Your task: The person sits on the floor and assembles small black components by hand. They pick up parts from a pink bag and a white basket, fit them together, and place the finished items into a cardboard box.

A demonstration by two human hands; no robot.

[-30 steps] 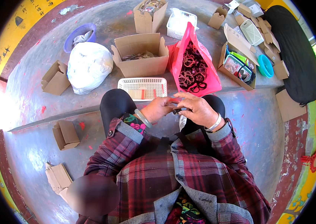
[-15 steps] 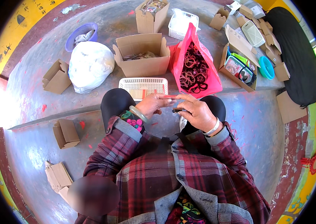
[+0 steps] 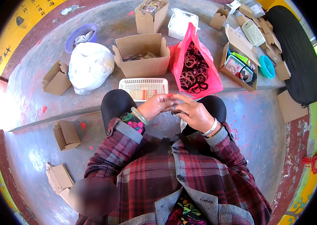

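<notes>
- Both hands meet over the lap, between the knees. L hand [image 3: 157,107] and R hand [image 3: 193,114] pinch one small dark item [image 3: 176,111] between the fingertips; too small to ID, maybe a hair tie.
- Grip: L fingers curled onto the item from the left, R fingers closed on it from the right/above. Both gripping, neither open.
- Item sits just below the white slotted basket [image 3: 144,88] and near the lower edge of the pink bag [image 3: 188,45] full of dark/brown loops.
- Around: open cardboard box [image 3: 143,67] behind the basket, white plastic sack [image 3: 90,67] to its left, folded small cartons [image 3: 66,134] on the floor, left side.
- To do it well, imo: keep the pinch at the fingertips, hands close together, item centred over the lap so a slip lands on the legs, not the floor.
- Risk: item mostly hidden by the R fingers, so work by feel; don't loosen both sides at once.
</notes>
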